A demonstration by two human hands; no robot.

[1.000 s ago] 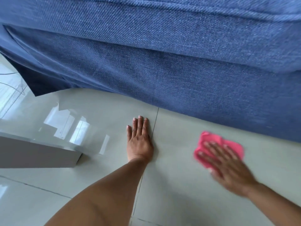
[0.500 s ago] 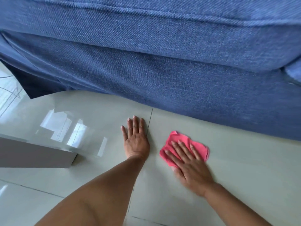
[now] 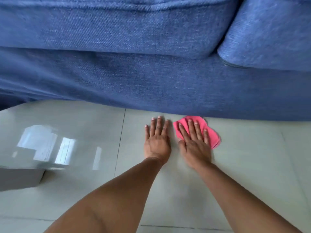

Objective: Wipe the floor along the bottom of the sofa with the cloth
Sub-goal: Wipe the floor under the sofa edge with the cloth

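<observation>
A pink cloth point(image 3: 213, 136) lies flat on the pale tiled floor point(image 3: 252, 157), its far edge touching the base of the blue fabric sofa point(image 3: 151, 84). My right hand point(image 3: 195, 142) presses flat on the cloth with fingers spread, covering most of it. My left hand point(image 3: 157, 140) rests flat on the bare floor just left of the cloth, holding nothing, fingers pointing at the sofa.
A grey low block or furniture edge point(image 3: 20, 179) stands at the left. A second sofa cushion point(image 3: 269, 31) bulges at the upper right. Glossy tiles with window glare point(image 3: 47, 145) spread to the left, and a grout line point(image 3: 121, 140) runs left of my left hand.
My right hand slid the cloth leftward and then up against the sofa base, ending beside my left hand. The view shifted right, showing the second cushion.
</observation>
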